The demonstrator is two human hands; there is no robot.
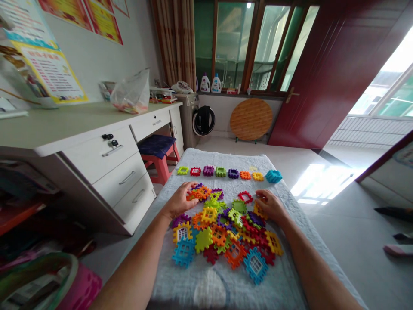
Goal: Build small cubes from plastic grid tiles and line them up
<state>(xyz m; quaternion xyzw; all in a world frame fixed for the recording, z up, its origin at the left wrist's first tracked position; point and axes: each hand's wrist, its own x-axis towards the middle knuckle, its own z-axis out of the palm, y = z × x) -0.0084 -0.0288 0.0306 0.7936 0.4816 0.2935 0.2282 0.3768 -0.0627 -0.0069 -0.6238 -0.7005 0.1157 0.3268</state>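
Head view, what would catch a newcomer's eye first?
Probably the bright heap of pieces on the pale cloth, with the left hand and right hand at its far corners. Just beyond runs a colorful row of pieces. The red door stands out at upper right.

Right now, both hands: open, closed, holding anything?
Left hand: open, curved at the orange piece; whether there's a grip cannot be told.
Right hand: open, curved beside the yellow-orange piece; no clear grip visible.
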